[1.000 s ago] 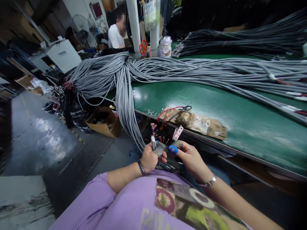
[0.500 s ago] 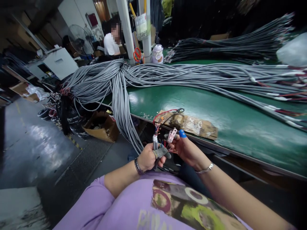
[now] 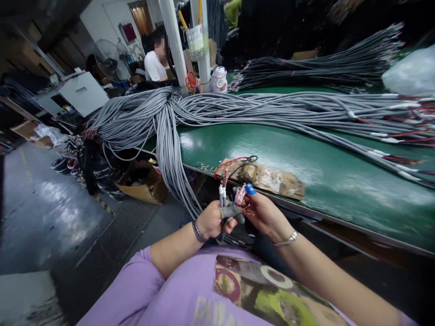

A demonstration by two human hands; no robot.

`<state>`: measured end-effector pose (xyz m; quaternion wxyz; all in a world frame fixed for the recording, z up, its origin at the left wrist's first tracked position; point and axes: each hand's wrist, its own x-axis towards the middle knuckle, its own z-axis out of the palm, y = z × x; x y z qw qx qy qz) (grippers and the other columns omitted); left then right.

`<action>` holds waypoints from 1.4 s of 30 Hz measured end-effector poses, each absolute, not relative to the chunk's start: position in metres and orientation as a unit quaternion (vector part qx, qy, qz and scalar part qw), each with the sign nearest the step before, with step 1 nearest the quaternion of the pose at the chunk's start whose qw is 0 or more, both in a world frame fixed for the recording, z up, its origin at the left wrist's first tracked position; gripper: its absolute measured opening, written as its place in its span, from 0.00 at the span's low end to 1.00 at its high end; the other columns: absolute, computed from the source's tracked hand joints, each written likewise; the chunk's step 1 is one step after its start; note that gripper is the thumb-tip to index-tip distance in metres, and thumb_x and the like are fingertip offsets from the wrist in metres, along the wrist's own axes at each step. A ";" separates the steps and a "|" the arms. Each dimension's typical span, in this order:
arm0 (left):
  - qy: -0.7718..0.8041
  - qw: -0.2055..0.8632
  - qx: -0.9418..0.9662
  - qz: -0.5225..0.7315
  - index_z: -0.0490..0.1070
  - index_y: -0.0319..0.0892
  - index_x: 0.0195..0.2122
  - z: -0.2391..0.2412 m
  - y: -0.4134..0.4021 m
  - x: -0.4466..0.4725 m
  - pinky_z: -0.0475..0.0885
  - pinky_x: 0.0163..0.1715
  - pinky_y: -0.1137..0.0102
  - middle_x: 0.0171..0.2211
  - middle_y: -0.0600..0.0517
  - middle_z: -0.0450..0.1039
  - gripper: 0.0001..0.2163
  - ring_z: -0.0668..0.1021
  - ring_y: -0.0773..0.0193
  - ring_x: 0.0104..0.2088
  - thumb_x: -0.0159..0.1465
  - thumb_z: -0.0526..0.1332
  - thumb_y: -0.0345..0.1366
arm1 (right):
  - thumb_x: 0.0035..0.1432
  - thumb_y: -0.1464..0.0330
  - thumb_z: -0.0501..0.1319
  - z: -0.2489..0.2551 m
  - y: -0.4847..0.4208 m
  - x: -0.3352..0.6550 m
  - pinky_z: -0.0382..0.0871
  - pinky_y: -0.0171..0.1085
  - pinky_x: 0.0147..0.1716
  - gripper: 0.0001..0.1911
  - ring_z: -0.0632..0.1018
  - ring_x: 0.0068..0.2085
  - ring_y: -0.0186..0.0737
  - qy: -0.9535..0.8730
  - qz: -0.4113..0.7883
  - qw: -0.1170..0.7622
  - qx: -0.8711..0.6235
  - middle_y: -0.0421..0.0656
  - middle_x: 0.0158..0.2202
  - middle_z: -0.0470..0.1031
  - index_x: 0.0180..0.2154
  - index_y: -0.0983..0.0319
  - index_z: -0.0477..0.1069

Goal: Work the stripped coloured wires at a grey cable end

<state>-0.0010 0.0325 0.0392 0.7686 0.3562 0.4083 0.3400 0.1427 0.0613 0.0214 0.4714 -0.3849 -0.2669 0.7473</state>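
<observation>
Two hands meet just below the near edge of the green table (image 3: 306, 154) in the head view. The left hand (image 3: 212, 222) is closed in a fist around a gray cable (image 3: 221, 199) that stands upright, with thin colored wires (image 3: 227, 174) fanning out of its top end. A gray cover sits on one of its fingers (image 3: 231, 212). The right hand (image 3: 265, 215) is right beside the left one, and its fingers pinch a small pale plug piece (image 3: 240, 194) next to the wire tips; one fingertip wears a blue cap (image 3: 250, 189). A flat brown pad (image 3: 268, 177) lies on the table just above the hands, with a red and a black wire (image 3: 234, 160) looped on it. A big pile of gray cables (image 3: 238, 106) runs across the table behind the pad and hangs over its left end. Far behind the table sits another person in a white shirt (image 3: 153, 65). It looks like the wire ends are being fitted into the plug piece. I think the next move needs one wire tip lined up with one small hole and pushed in gently.
</observation>
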 end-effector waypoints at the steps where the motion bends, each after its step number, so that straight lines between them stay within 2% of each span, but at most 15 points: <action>1: 0.407 0.773 0.349 0.340 0.68 0.37 0.22 0.040 0.033 -0.001 0.53 0.09 0.75 0.12 0.55 0.65 0.23 0.63 0.73 0.09 0.40 0.71 0.53 | 0.47 0.50 0.68 0.021 0.061 0.142 0.66 0.36 0.25 0.20 0.69 0.23 0.35 -0.270 0.744 0.474 -0.386 0.40 0.22 0.71 0.24 0.61 0.71; 12: 0.377 0.801 0.312 0.345 0.68 0.36 0.22 0.035 0.032 -0.002 0.53 0.09 0.76 0.13 0.55 0.65 0.20 0.62 0.74 0.10 0.42 0.72 0.47 | 0.46 0.53 0.69 0.011 0.062 0.139 0.69 0.37 0.28 0.18 0.71 0.26 0.36 -0.250 0.740 0.510 -0.359 0.40 0.23 0.73 0.26 0.60 0.73; 17: 0.390 0.804 0.301 0.332 0.69 0.36 0.23 0.033 0.032 -0.002 0.53 0.10 0.76 0.15 0.54 0.67 0.19 0.63 0.74 0.12 0.42 0.71 0.45 | 0.46 0.55 0.71 0.008 0.062 0.138 0.69 0.34 0.26 0.16 0.71 0.25 0.34 -0.231 0.744 0.521 -0.348 0.39 0.23 0.73 0.27 0.61 0.74; 22: 0.399 0.795 0.312 0.335 0.68 0.36 0.24 0.031 0.030 -0.001 0.53 0.09 0.76 0.15 0.53 0.68 0.21 0.64 0.73 0.12 0.40 0.72 0.47 | 0.47 0.55 0.70 0.004 0.062 0.139 0.70 0.33 0.27 0.16 0.72 0.25 0.34 -0.223 0.754 0.514 -0.343 0.40 0.24 0.74 0.27 0.62 0.75; 29: 0.423 0.752 0.354 0.360 0.69 0.35 0.24 0.028 0.024 -0.001 0.55 0.09 0.76 0.13 0.55 0.65 0.21 0.63 0.72 0.09 0.44 0.70 0.50 | 0.49 0.54 0.69 0.005 0.060 0.140 0.70 0.33 0.25 0.16 0.73 0.25 0.34 -0.202 0.769 0.502 -0.340 0.39 0.24 0.74 0.30 0.61 0.75; 35: 0.438 0.745 0.360 0.351 0.68 0.36 0.22 0.031 0.026 0.002 0.55 0.08 0.76 0.12 0.55 0.65 0.22 0.63 0.73 0.09 0.41 0.71 0.51 | 0.47 0.54 0.70 0.009 0.061 0.139 0.69 0.32 0.24 0.17 0.72 0.24 0.34 -0.229 0.760 0.511 -0.329 0.40 0.22 0.74 0.27 0.62 0.75; 42: 0.449 0.737 0.367 0.346 0.67 0.37 0.23 0.028 0.028 0.003 0.54 0.09 0.75 0.12 0.55 0.65 0.22 0.63 0.73 0.09 0.44 0.70 0.51 | 0.46 0.54 0.70 0.011 0.060 0.136 0.69 0.31 0.24 0.17 0.71 0.23 0.32 -0.224 0.753 0.523 -0.331 0.39 0.22 0.73 0.25 0.62 0.75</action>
